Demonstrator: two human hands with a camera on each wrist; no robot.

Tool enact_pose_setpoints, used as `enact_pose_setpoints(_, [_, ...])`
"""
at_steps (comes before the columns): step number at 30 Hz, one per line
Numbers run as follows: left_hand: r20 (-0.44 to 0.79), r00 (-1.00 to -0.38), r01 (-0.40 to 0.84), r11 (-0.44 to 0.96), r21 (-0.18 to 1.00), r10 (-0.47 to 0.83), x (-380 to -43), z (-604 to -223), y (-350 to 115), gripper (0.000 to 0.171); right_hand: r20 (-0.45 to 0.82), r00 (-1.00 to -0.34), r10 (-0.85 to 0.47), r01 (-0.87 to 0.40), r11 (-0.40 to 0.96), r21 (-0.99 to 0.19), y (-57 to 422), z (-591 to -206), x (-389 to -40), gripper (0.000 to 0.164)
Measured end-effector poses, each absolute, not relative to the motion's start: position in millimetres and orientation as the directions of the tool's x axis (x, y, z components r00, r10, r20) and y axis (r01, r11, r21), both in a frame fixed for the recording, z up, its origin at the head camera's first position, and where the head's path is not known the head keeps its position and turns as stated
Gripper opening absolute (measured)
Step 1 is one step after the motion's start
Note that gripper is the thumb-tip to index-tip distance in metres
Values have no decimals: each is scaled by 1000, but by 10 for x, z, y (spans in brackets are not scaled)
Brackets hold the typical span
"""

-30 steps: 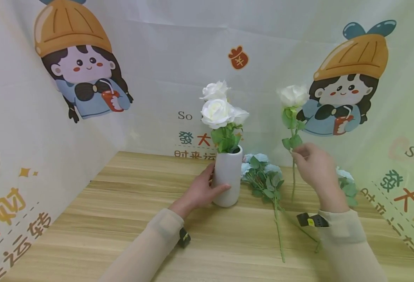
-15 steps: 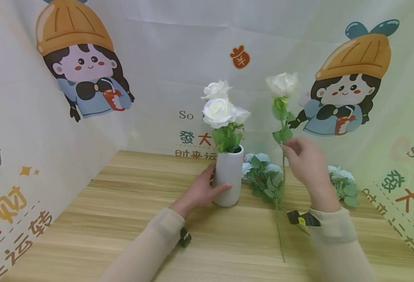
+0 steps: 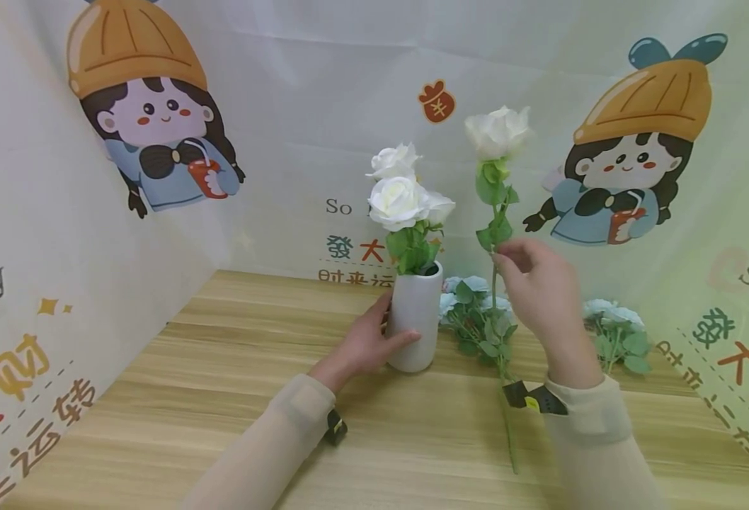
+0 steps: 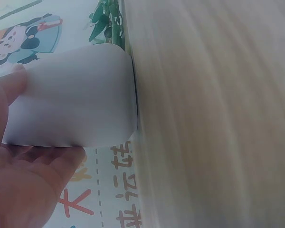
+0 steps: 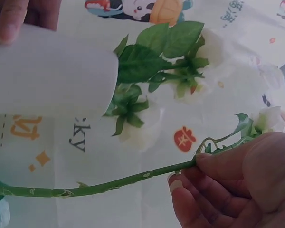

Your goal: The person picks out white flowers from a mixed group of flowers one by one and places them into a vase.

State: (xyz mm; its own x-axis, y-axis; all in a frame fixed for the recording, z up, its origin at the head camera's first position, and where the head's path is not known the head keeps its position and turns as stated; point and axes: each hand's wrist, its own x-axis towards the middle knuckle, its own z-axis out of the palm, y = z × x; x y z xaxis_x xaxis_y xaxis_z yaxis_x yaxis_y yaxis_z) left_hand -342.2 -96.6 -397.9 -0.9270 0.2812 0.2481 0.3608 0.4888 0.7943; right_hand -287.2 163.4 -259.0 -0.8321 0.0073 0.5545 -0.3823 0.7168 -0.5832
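Note:
A white vase stands upright on the wooden table, with several white roses and their green leaves rising from its mouth. My left hand grips the vase low on its left side; in the left wrist view the thumb lies on one face and the fingers curl under the other. To the right of the vase, my right hand pinches a single white rose by its green stem, between thumb and fingers. That rose is held upright, its bloom higher than those in the vase.
Pale blue flowers with long stems lie on the table right of the vase, partly behind the held stem. Another pale blue bunch lies further right. A printed cloth backdrop encloses the table behind and at both sides.
My right hand has moved left and upward with the white rose, bringing it nearer the vase. The left hand and the vase have stayed in place.

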Motion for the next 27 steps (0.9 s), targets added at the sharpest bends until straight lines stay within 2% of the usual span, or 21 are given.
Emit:
enact_pose_setpoints(10, [242, -927, 360, 488, 795, 287, -3429, -3983, -964, 91, 615, -789, 1, -452, 678, -580, 1523, -2550, -2756, 22])
enact_pose_setpoints(21, [237, -931, 350, 497, 794, 277, -3439, -3992, -965, 91, 715, -698, 44, -574, 563, -595, 1427, -2482, -2626, 18])
enact_pose_setpoints(27, [244, -929, 356, 498, 791, 277, -3441, -3998, -966, 91, 801, -585, 129, -702, 413, -580, 1368, -2487, -2632, 16])
